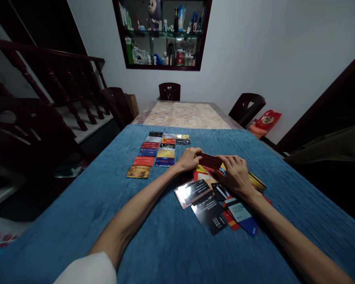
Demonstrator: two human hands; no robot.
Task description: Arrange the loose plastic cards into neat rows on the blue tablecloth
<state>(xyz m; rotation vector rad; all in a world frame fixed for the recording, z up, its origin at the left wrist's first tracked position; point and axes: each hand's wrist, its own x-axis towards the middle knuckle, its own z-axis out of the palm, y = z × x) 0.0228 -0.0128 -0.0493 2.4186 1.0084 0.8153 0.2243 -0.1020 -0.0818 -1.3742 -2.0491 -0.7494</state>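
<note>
Dark red bank card (208, 161) tilted up on edge, broad side toward the wearer, gripped at both ends just above a loose heap of cards (210, 216). Left hand (190, 158) closed on the left end, fingertips along the top edge; right hand (236, 173) closed on the right end, partly hiding the heap beneath. Printing on the card too dim to read. Just below, at the near side of the heap, overlapping at odd angles: a white-and-blue card (241, 215), several black ones and a silvery one (183, 195). Beyond the right wrist, a yellow card (258, 181).

To the left of the left hand, neat overlapping columns: a long left column (144, 161), a middle column (165, 154) and a short right column (183, 139) of only two cards. Step in hand, by the look of things: sorting, with one card up for inspection or squaring. Next move, probably: a release by the right hand, then a leftward carry in the left to a column, without nudging the rows. Underneath everything, blue cloth (148, 236) over the table (180, 114); past the far end, a dark wooden chair (169, 91).
</note>
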